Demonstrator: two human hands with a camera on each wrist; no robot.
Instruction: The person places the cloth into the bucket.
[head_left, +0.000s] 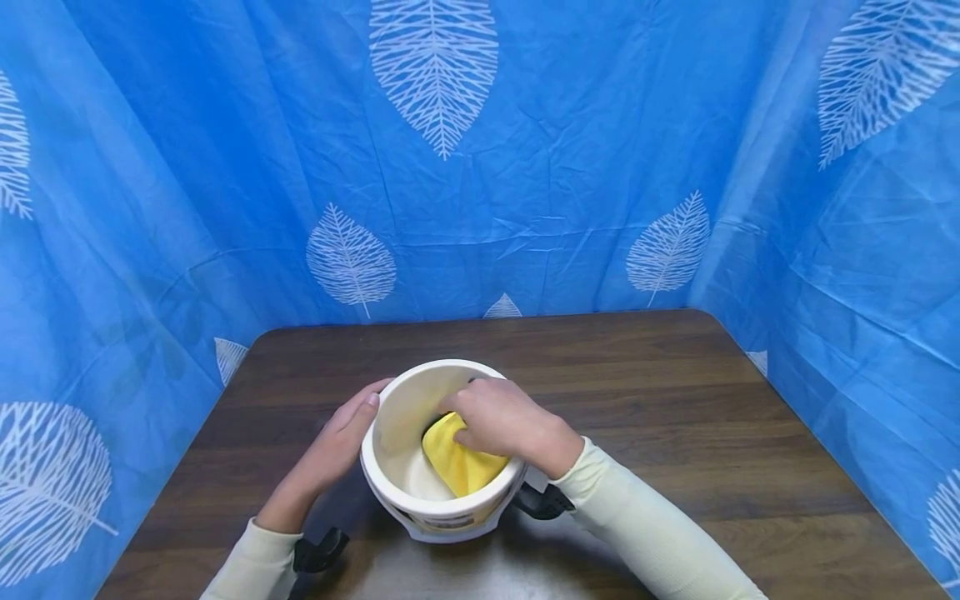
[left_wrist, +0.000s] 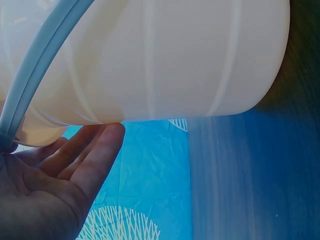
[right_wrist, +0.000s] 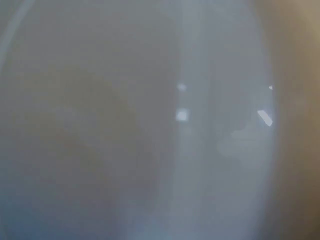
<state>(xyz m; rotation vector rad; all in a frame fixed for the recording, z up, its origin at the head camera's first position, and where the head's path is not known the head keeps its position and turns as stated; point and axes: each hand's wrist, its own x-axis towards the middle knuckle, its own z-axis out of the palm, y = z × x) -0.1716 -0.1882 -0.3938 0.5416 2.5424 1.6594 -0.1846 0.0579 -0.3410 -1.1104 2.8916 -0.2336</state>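
Observation:
A white plastic bucket (head_left: 386, 467) stands near the front of the table, its mouth facing up toward the head camera. On its left side my left hand (head_left: 348, 433) holds it at the rim. In the left wrist view, the fingers (left_wrist: 102, 155) of that hand lie against the outer wall, beside the pale curved handle (left_wrist: 45, 60). My right hand (head_left: 498, 421) reaches over the right rim and pinches a yellow cloth (head_left: 457, 462) against the inside of the bucket. Some of its fingertips are hidden. The right wrist view shows only the blurred bucket wall (right_wrist: 125, 120) up close.
The dark wooden table (head_left: 675, 417) extends behind and to both sides of the bucket. Blue curtains (head_left: 555, 167) with white leaf prints enclose its back and sides. Black wrist devices (head_left: 321, 550) sit at both cuffs, close to the bucket.

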